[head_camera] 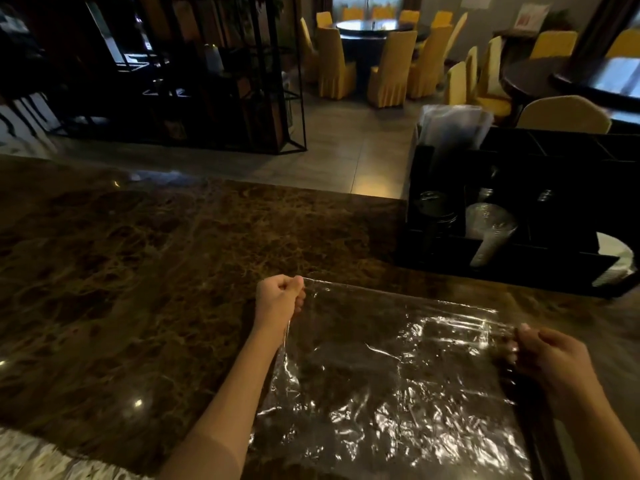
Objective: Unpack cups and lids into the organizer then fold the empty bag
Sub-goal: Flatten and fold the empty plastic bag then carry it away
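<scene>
A clear, crinkled plastic bag [391, 382] is stretched out flat over the dark marble counter [156, 271]. My left hand [280, 299] pinches its far left corner. My right hand [550, 362] grips its right edge. The bag looks empty. At the right stands a black compartment organizer [519, 271]. A stack of clear cups [490, 233] leans in a front compartment, dark lids [434, 206] sit in the one to its left, and a white stack [616, 261] shows at its right end.
A clear plastic bundle [453, 128] stands up in the organizer's back left corner. Beyond the counter are a tiled floor, a black metal shelf [207, 81] and round tables with yellow-covered chairs [384, 69].
</scene>
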Tool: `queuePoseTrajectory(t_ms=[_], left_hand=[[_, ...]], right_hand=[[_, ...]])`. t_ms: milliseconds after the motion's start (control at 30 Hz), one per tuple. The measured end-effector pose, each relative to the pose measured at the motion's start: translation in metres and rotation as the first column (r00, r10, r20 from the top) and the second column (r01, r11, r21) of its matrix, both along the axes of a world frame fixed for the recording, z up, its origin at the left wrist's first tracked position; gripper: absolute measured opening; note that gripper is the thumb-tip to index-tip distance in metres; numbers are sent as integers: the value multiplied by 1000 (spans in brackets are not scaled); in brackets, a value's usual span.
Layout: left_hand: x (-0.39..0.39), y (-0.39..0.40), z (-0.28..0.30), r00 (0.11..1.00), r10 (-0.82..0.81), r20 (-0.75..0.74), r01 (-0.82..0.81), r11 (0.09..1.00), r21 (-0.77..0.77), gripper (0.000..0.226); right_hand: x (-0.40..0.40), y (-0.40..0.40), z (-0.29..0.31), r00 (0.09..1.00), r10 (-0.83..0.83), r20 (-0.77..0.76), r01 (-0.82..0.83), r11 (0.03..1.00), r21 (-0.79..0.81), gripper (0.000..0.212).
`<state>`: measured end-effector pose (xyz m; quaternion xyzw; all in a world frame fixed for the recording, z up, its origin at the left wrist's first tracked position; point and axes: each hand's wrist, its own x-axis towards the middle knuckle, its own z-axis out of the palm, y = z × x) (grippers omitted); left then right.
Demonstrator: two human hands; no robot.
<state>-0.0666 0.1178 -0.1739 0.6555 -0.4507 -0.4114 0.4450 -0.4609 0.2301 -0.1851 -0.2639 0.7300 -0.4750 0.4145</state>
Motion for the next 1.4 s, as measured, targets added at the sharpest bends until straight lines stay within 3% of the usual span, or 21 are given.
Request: queuePoseTrajectory(t_ms=[100,300,367,433,533,567,633,667,700,733,767,833,900,967,1033,1100,1167,1233,1300,1400], left_hand=[[-1,-4,3,996,-90,-26,92,989,113,24],[3,8,2,931,-355,-83,364,901,237,15],[0,12,0,929,-364,-68,369,899,237,15],[-7,16,-2,960,-277,-33,277,939,201,17],[-20,20,-7,978,-179,-108,196,965,177,18],[-25,21,-9,976,-181,-122,201,964,177,18],[-35,24,-11,975,-178,-134,200,964,173,17],[-39,24,-11,976,-171,-137,193,967,165,17],[-42,24,-11,977,-174,-126,193,969,157,17],[-44,24,-11,976,-188,-105,203,967,153,17],[-45,23,-10,975,-210,-79,220,963,155,17],[-44,20,-8,969,-243,-36,246,955,165,18],[-43,16,-6,967,-256,10,251,953,167,19],[-44,13,-5,963,-256,78,243,958,152,20],[-49,12,-4,957,-237,166,220,969,115,16],[-53,17,-4,909,-170,382,174,985,24,15],[-56,26,-10,773,-52,632,180,974,-140,30],[-61,39,-16,663,-16,748,329,904,-272,37],[-64,48,-29,525,-83,847,505,832,-231,39],[-58,52,-46,349,-224,910,556,831,-9,48]], right_hand=[[6,-2,9,997,-18,-75,18,1000,-3,28],[2,-4,25,984,-160,-72,159,987,-19,23],[-1,-4,28,981,-149,-125,150,989,0,25],[-6,-4,26,937,-115,-329,123,992,3,27],[3,-4,40,660,-94,-745,120,993,-19,16],[17,-3,46,597,-71,-799,47,997,-54,12],[63,7,53,562,45,-826,-264,956,-127,16],[91,15,49,523,137,-841,-451,882,-137,16],[122,24,42,415,218,-884,-625,774,-103,22],[150,34,32,238,282,-929,-771,637,-4,34],[173,42,20,60,342,-938,-863,491,124,44],[194,56,1,-177,435,-883,-899,295,325,60],[193,67,-12,-334,416,-846,-861,231,453,73],[189,76,-16,-443,395,-805,-802,227,553,80],[187,81,-17,-456,410,-790,-801,198,566,80],[187,77,-12,-260,561,-786,-898,158,410,74],[191,68,-5,-57,602,-797,-921,277,275,60],[198,60,-3,56,513,-857,-854,470,225,55],[206,53,-3,37,516,-856,-767,564,307,56],[207,58,-12,-74,570,-818,-725,532,436,64]])
